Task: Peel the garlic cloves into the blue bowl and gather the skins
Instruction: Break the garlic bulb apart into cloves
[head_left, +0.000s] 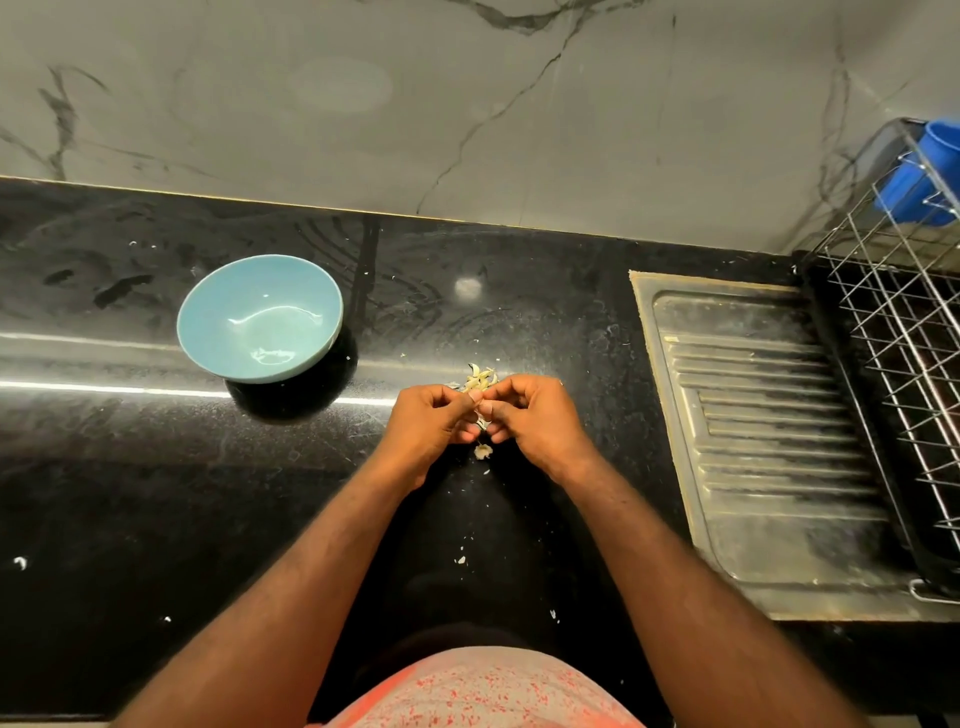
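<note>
Both hands meet above the middle of the black counter (130, 493). My left hand (434, 421) and my right hand (530, 415) pinch a small garlic clove (480, 413) between their fingertips; the fingers hide most of it. A little heap of pale garlic skins (480, 378) lies on the counter just beyond the hands. One small pale piece (483, 451) lies just below the fingers. The blue bowl (260, 317) stands to the left of the hands, and I see nothing in it.
A steel sink drainboard (763, 431) is set into the counter on the right. Beyond it a wire dish rack (898, 332) holds a blue cup (919, 176). Tiny skin flecks dot the counter. A marble wall (467, 104) backs the counter.
</note>
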